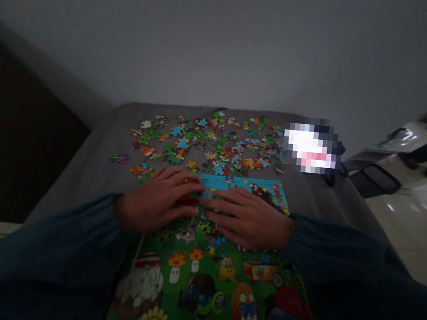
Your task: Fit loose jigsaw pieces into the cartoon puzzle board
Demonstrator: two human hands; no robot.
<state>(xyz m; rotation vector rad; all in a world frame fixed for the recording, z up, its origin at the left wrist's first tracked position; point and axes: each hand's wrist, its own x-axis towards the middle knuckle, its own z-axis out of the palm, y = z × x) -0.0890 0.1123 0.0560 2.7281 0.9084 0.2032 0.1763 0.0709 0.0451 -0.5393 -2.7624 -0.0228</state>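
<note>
Fingers (227,208) of the 2 hands extend inward, slightly bent, over the puzzle board (204,259); whether they grip anything cannot be determined. Left hand (159,197): at the board's upper left. Right hand (251,219): just beside it. Loose puzzle pieces (181,143) lie beyond the board on the gray surface (96,161).

Looks to us like a room in somebody's home, though we can't rule out some kind of lounge. We're going by the soft grey fabric-covered seat or bench (96,156) up by a plain wall (224,45), the loose cartoon jigsaw pieces (182,143) scattered over it, and the shiny pale floor (400,218) off to the right. Pretty dim in here, too.
</note>
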